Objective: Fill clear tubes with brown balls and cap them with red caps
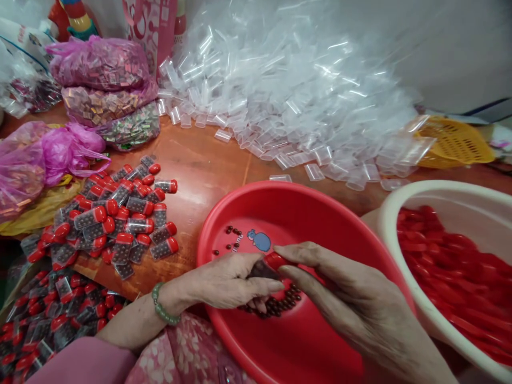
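Over a red basin (320,213), my left hand (224,280) grips a small clear plastic container (262,270) filled with dark brown beads. My right hand (352,298) pinches a red cap (275,260) at the container's upper end; whether the cap is fully seated is hidden by the fingers. Loose brown beads (282,305) lie in the basin below my hands, and a few more are scattered by a blue printed figure (260,240) on its floor. A green bead bracelet (160,304) circles my left wrist.
Filled red-capped containers (132,208) are heaped at left, with more in a lower pile (60,304). Empty clear tubes (288,101) cover the table's back. A cream tub (390,213) of red caps (452,266) stands right, a yellow basket (460,141) behind it. Pink bags (100,61) sit back left.
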